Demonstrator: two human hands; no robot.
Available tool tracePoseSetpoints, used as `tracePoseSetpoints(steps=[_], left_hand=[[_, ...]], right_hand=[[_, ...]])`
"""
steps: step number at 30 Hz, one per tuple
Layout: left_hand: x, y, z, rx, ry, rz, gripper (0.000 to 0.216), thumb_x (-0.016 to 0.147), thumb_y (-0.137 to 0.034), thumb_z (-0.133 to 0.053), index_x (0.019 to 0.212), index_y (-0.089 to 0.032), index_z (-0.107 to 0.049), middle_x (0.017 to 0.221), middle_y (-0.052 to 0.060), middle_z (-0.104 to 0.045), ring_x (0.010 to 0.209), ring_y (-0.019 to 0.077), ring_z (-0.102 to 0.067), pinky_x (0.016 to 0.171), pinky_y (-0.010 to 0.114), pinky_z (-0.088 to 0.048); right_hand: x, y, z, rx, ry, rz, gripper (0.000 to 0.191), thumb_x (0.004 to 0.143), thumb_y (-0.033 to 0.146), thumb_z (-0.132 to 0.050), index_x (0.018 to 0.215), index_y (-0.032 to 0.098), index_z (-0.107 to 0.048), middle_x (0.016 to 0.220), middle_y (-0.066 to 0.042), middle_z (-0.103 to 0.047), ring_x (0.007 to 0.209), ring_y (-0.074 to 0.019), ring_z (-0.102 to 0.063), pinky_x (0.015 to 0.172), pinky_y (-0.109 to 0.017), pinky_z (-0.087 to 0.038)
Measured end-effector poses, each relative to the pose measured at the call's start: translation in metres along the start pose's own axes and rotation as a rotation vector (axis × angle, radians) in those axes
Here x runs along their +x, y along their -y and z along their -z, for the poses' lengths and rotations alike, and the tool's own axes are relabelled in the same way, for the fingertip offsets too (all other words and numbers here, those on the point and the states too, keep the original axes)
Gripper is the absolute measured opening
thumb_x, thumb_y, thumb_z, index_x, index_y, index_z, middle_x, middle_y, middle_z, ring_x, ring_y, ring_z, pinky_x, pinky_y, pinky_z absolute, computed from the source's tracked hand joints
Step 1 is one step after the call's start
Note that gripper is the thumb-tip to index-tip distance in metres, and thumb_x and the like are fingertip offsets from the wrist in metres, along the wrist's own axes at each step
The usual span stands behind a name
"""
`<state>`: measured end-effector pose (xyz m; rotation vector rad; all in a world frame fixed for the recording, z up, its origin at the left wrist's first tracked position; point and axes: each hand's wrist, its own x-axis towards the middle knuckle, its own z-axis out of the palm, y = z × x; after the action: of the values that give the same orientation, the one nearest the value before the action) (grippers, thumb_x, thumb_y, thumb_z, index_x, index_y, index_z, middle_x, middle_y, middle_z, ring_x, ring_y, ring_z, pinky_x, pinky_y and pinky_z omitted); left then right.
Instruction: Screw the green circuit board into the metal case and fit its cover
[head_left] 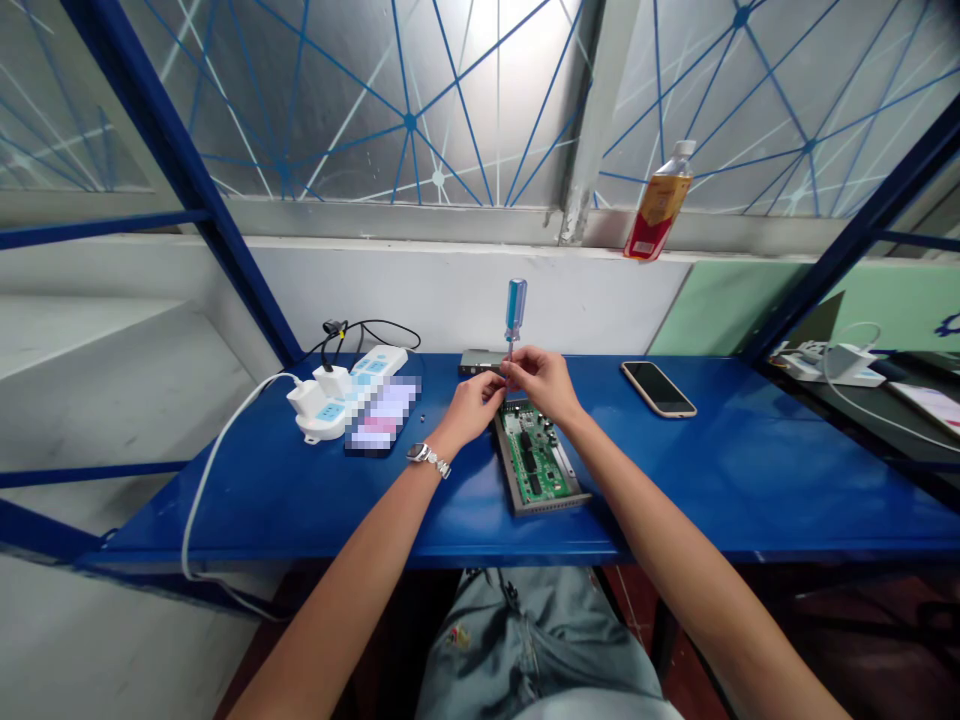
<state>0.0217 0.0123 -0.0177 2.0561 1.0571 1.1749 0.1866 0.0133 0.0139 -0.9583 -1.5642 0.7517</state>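
A screwdriver [516,308] with a clear blue handle stands upright, handle at the top. My right hand [546,384] pinches its shaft below the handle. Close beside it, the fingers of my left hand [475,406] are pressed together near the lower end of the shaft; whatever they hold is hidden. Just below both hands, a green circuit board [536,458] lies in an open grey metal case [517,500] on the blue table [720,490]. The far end of the case is partly covered by my fingers. Behind my hands sits a flat grey metal part [477,362].
On the left are a white power strip [386,358] with plugs and cables, and a phone [384,415] with a lit screen. Tiny dark pieces [422,419] lie beside it. Another phone [658,388] rests right. A drink bottle [660,205] stands on the ledge.
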Motion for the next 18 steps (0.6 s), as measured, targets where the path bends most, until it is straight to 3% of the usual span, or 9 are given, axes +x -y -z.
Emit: tracePoseSetpoints(steps=[7, 10, 13, 18], left_hand=[[0.0004, 0.0000, 0.0002, -0.002, -0.001, -0.012, 0.015, 0.093, -0.026, -0.060, 0.098, -0.015, -0.070, 0.091, 0.008, -0.077, 0.080, 0.0207, -0.072, 0.076, 0.031, -0.055], [-0.0002, -0.0028, 0.0012, 0.025, -0.005, -0.008, 0.014, 0.093, -0.024, -0.060, 0.096, -0.015, -0.070, 0.091, 0.008, -0.077, 0.081, 0.0211, -0.072, 0.079, 0.031, -0.056], [-0.0006, -0.0032, 0.0011, 0.011, -0.002, -0.012, 0.013, 0.093, -0.023, -0.059, 0.096, -0.016, -0.070, 0.093, 0.008, -0.077, 0.083, 0.0204, -0.073, 0.080, 0.031, -0.056], [-0.0001, -0.0002, 0.0019, 0.013, -0.004, 0.004, 0.014, 0.092, -0.023, -0.059, 0.098, -0.016, -0.070, 0.089, 0.006, -0.077, 0.081, 0.0188, -0.073, 0.077, 0.029, -0.056]], right_hand=[[0.0002, 0.0001, -0.0021, -0.073, 0.059, 0.066, 0.030, 0.089, 0.039, -0.063, 0.110, 0.019, -0.071, 0.093, -0.005, -0.077, 0.071, -0.0166, -0.067, 0.068, -0.030, -0.054], [-0.0004, 0.0009, -0.0026, -0.099, 0.004, 0.062, 0.027, 0.084, 0.042, -0.071, 0.099, 0.020, -0.069, 0.082, -0.002, -0.072, 0.065, -0.0158, -0.064, 0.064, -0.029, -0.052], [-0.0013, 0.0013, -0.0017, -0.121, -0.003, 0.057, 0.026, 0.088, 0.045, -0.067, 0.080, 0.021, -0.062, 0.065, 0.001, -0.063, 0.061, -0.0160, -0.060, 0.062, -0.028, -0.049], [-0.0029, 0.0011, 0.0023, -0.106, 0.004, 0.099, 0.024, 0.097, 0.044, -0.055, 0.092, 0.021, -0.061, 0.079, -0.002, -0.070, 0.062, -0.0147, -0.061, 0.063, -0.028, -0.049]])
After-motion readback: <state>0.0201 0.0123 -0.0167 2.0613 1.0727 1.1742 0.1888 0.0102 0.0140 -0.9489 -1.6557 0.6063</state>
